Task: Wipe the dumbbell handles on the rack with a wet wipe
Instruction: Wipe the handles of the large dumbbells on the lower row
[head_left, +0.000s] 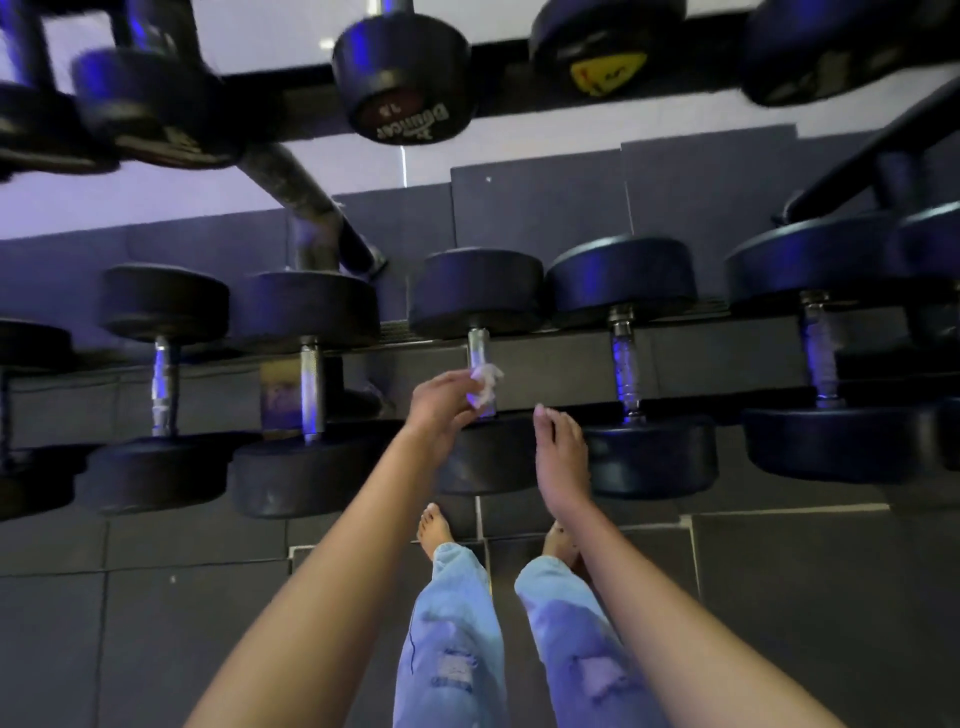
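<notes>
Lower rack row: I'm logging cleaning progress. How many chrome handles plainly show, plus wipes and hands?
Chrome handles: 5
Wet wipe: 1
Hands, left hand and right hand: 2
Total: 8
Dumbbells cut off at the edges not counted.

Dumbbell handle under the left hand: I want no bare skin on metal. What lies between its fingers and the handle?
In the head view, the crumpled wet wipe lies between the fingers of the left hand and the dumbbell handle.
</notes>
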